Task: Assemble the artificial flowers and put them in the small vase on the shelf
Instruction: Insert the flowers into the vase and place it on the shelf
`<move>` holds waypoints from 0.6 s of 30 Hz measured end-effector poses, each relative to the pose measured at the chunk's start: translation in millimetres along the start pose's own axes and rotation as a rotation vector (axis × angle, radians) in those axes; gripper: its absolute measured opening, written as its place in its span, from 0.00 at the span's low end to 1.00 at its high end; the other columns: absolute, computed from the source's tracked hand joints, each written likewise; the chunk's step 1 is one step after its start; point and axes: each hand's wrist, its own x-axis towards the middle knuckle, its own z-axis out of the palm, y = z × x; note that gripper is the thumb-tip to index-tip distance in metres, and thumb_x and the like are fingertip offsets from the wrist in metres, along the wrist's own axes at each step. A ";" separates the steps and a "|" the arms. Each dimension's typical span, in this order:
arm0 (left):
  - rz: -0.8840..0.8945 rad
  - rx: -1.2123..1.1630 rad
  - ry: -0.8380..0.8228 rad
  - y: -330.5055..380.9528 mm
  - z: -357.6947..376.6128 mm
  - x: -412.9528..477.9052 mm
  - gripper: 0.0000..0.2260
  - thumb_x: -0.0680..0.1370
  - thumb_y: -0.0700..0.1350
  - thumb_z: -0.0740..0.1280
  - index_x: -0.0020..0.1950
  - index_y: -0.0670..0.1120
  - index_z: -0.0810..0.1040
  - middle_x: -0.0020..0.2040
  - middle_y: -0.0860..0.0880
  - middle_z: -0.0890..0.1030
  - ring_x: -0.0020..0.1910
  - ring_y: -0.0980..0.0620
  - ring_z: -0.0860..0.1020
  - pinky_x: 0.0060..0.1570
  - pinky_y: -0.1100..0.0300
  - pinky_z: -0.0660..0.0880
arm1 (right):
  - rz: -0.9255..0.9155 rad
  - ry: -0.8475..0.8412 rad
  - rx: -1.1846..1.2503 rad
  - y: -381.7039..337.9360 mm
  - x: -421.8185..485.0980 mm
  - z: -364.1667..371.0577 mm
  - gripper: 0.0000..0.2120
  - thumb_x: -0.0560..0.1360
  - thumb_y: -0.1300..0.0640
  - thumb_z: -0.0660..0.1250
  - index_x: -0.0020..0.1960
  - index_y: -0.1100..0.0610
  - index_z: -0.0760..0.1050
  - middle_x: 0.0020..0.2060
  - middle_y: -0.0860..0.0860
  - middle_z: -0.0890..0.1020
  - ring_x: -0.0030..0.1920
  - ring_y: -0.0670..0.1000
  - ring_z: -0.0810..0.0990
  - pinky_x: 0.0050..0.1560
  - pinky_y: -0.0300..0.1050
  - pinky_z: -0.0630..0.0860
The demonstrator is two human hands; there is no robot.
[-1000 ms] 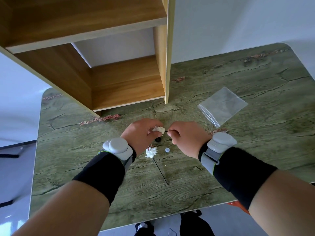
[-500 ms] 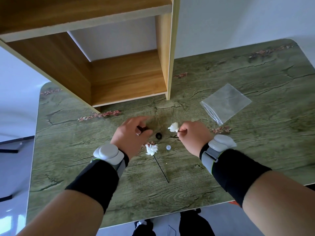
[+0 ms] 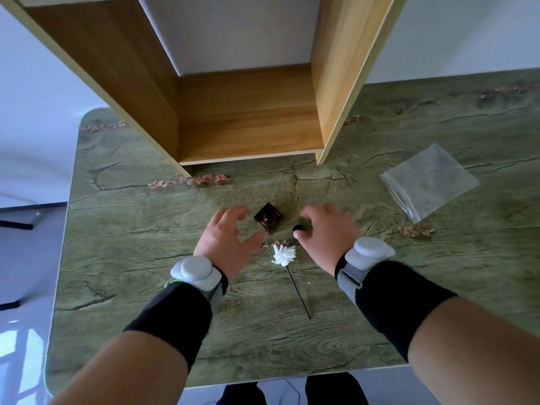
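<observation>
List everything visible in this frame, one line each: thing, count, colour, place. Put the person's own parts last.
table: 1, green wood-grain print, fills the lower frame.
shelf unit: 1, light brown wood, stands on the table's far side.
plastic bag: 1, clear, flat on the table at right.
small dark block: 1, dark brown, on the table between the hands.
small black piece: 1, black, by the right thumb.
assembled flower: 1, white head on thin black stem, lying on the table between the wrists.
left hand: 1, open, beside the block; grey wrist device, black sleeve.
right hand: 1, open; same wrist gear.
</observation>
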 end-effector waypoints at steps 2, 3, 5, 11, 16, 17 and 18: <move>0.009 0.001 -0.012 2.8 4.3 5.2 0.30 0.71 0.61 0.72 0.69 0.53 0.70 0.60 0.56 0.73 0.48 0.56 0.75 0.48 0.62 0.73 | -0.032 -0.020 -0.044 -8.5 6.0 3.6 0.18 0.76 0.44 0.66 0.62 0.50 0.76 0.57 0.53 0.79 0.54 0.58 0.79 0.50 0.47 0.75; 0.018 0.005 -0.015 4.0 6.4 8.2 0.30 0.71 0.61 0.72 0.69 0.53 0.70 0.60 0.56 0.73 0.50 0.56 0.76 0.49 0.61 0.74 | -0.042 -0.029 -0.080 -10.9 8.7 4.7 0.18 0.75 0.43 0.66 0.61 0.50 0.77 0.56 0.53 0.80 0.53 0.58 0.79 0.51 0.49 0.77; 0.031 0.022 -0.030 6.6 9.8 13.5 0.30 0.70 0.61 0.72 0.69 0.52 0.71 0.61 0.55 0.74 0.53 0.54 0.76 0.52 0.57 0.77 | -0.051 -0.066 -0.166 -12.2 13.1 5.4 0.17 0.75 0.42 0.66 0.60 0.49 0.77 0.53 0.52 0.80 0.53 0.58 0.78 0.52 0.52 0.78; 0.081 0.036 -0.056 5.5 8.1 22.7 0.23 0.73 0.54 0.72 0.66 0.53 0.74 0.61 0.54 0.76 0.53 0.51 0.77 0.52 0.54 0.77 | -0.090 0.065 -0.051 -14.3 19.8 0.4 0.15 0.75 0.51 0.66 0.60 0.52 0.79 0.52 0.54 0.80 0.50 0.58 0.80 0.44 0.45 0.75; 0.118 0.009 -0.102 -5.9 -5.7 29.5 0.25 0.73 0.51 0.72 0.69 0.53 0.73 0.60 0.57 0.75 0.50 0.55 0.77 0.49 0.60 0.75 | -0.160 0.128 0.276 -31.3 23.9 -9.0 0.12 0.70 0.61 0.71 0.53 0.53 0.80 0.48 0.51 0.77 0.39 0.49 0.78 0.42 0.42 0.74; 0.117 0.000 -0.105 -7.4 -7.6 29.7 0.26 0.73 0.52 0.73 0.70 0.53 0.72 0.59 0.57 0.75 0.50 0.56 0.77 0.48 0.62 0.73 | -0.168 0.141 0.323 -36.2 24.0 -9.4 0.12 0.69 0.62 0.71 0.51 0.53 0.78 0.48 0.50 0.78 0.39 0.49 0.78 0.42 0.44 0.76; 0.118 -0.010 -0.104 -9.2 -8.5 28.9 0.27 0.72 0.52 0.74 0.70 0.53 0.72 0.59 0.58 0.74 0.49 0.57 0.77 0.47 0.64 0.72 | -0.181 0.147 0.354 -40.8 23.8 -8.9 0.12 0.68 0.62 0.72 0.49 0.53 0.77 0.46 0.50 0.78 0.39 0.50 0.78 0.42 0.44 0.77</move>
